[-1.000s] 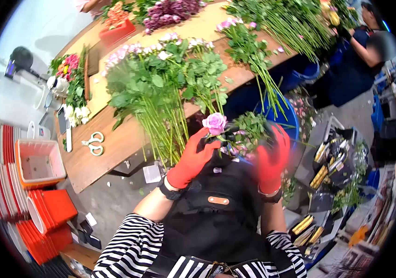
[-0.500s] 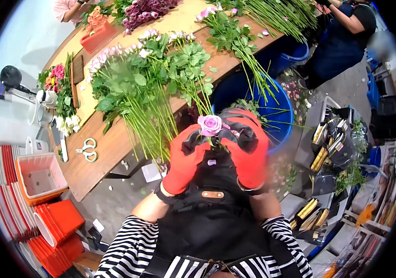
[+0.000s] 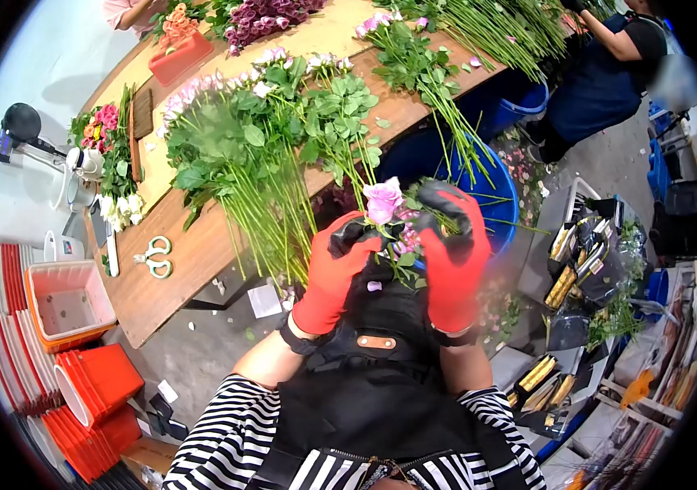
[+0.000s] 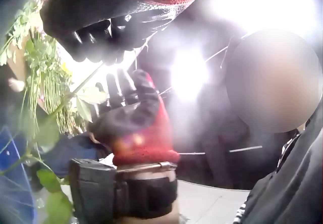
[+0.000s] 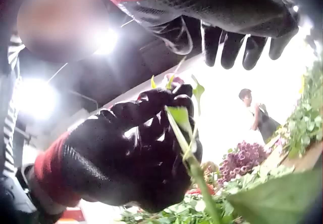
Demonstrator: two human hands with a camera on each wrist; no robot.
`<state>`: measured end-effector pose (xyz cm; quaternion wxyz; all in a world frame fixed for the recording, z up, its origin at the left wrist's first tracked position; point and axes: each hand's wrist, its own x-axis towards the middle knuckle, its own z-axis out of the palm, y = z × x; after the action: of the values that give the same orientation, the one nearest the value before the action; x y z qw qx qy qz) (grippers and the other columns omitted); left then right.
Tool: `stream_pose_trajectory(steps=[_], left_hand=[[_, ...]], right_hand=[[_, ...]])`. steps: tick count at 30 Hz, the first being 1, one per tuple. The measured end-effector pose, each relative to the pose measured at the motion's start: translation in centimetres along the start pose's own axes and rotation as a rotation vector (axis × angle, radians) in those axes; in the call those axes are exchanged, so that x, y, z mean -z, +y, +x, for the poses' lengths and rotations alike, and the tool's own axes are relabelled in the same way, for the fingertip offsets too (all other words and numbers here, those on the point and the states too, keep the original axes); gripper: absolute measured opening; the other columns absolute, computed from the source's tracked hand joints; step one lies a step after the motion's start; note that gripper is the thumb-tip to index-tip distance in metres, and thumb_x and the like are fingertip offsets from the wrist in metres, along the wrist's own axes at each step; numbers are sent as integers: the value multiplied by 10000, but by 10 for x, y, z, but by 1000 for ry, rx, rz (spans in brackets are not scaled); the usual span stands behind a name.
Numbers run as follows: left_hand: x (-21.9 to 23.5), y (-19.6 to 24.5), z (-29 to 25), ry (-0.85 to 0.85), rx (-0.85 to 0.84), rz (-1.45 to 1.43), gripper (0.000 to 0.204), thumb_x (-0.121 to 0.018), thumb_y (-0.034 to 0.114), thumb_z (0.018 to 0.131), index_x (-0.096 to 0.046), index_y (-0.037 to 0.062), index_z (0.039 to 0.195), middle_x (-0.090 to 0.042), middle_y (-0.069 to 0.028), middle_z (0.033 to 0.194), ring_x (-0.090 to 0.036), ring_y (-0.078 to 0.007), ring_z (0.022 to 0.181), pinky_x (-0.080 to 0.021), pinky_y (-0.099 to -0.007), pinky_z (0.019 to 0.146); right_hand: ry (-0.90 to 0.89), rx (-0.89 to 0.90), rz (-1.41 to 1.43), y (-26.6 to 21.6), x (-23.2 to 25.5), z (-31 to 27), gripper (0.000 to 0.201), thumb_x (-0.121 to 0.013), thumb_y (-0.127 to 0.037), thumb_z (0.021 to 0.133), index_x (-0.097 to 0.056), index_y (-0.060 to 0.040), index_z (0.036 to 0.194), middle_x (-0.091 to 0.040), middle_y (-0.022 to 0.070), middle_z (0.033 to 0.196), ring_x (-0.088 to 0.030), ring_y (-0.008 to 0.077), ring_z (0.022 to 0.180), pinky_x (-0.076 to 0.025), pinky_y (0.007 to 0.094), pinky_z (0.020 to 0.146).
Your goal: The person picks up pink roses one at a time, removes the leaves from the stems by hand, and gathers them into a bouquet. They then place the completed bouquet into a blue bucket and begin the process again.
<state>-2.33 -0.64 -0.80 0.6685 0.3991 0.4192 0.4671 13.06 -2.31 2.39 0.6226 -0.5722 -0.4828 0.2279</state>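
A pink-purple rose [image 3: 384,201] stands upright above my gloved left hand [image 3: 334,273]. That hand grips its green stem [image 5: 202,183] just below the bloom, fingers curled, as the right wrist view shows. My right hand [image 3: 456,257], in a matching red glove with black palm, hovers a little right of the flower. Its fingers [image 5: 229,50] hang loosely bent with nothing between them. In the left wrist view the right hand [image 4: 133,115] appears below the left hand [image 4: 101,22]. A loose petal [image 3: 375,287] lies on the black apron [image 3: 381,384].
Bunches of roses [image 3: 259,139] cover the wooden table [image 3: 193,269], stems over its edge, with scissors [image 3: 155,257] at the left. A blue bin [image 3: 505,196] stands beyond my right hand. Orange tubs [image 3: 99,384] sit lower left. Another person [image 3: 601,82] works at upper right.
My right hand came in from the right to the rose, then drew back a little to the right. The left hand kept hold; the bloom now stands slightly higher.
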Motion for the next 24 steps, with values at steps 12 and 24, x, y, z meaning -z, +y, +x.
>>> stream_pose_trajectory(steps=[12, 24], left_hand=[[2, -2, -6, -167, -108, 28, 359, -554, 22, 845, -566, -56, 1195, -660, -83, 998, -638, -136, 858, -489, -270, 834], [-24, 16, 1, 64, -656, 638, 412, -788, 7, 611, -664, -9, 1003, -648, -137, 990, -593, -321, 903, -492, -372, 784]], right_hand=[[-54, -397, 289, 1, 0, -9, 195, -537, -70, 898, -628, 61, 1011, -655, 130, 1064, -604, 227, 1030, -441, 315, 941], [36, 148, -97, -18, 3, -3, 378, -775, -78, 644, -668, -35, 1004, -646, 132, 1064, -579, 340, 1027, -436, 427, 938]])
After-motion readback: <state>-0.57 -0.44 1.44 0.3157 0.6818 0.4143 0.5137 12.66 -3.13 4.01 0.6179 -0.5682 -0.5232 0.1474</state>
